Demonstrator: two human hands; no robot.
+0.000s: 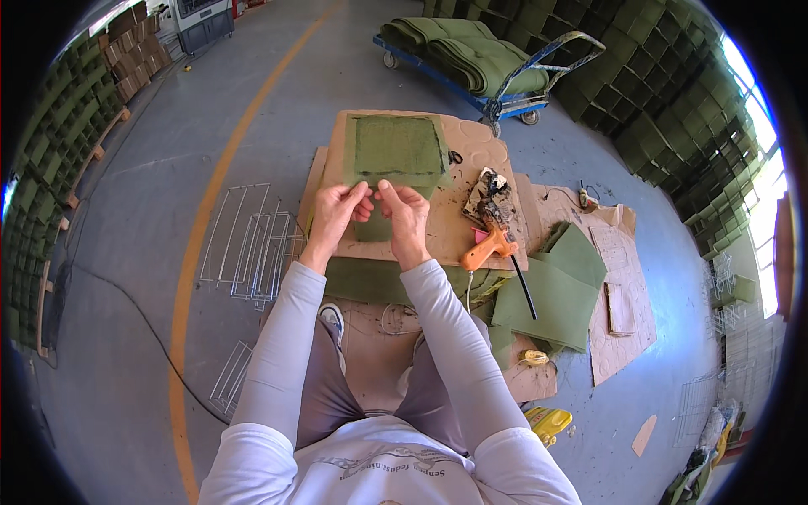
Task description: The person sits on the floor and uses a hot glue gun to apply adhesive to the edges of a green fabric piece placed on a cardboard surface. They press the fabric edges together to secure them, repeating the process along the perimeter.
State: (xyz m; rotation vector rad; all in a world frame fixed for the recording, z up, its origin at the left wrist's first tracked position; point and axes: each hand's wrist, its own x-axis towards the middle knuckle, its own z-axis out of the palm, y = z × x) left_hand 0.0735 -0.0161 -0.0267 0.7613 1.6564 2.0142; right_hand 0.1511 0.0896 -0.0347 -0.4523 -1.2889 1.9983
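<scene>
A green fabric-like sheet (394, 145) lies on the cardboard-topped work surface, with dark glue lines around its border. My left hand (338, 217) and my right hand (406, 220) are close together at its near edge, thumbs and fingers closed in a pinch on it. More green material hangs below, partly hidden by my hands. To the right lies an orange glue gun (481, 252) with a dark-smeared nozzle and a black glue stick in its back. Above it sits a glue-stained pad (486, 192). Black scissors (455, 157) lie beside the sheet.
Green sheets (551, 295) lie on cardboard at the right. Wire racks (252, 244) stand on the floor at the left. A blue trolley (505, 108) carries folded green material behind the work surface. A yellow container (549, 424) lies near my right side, and a cable (139, 313) crosses the left floor.
</scene>
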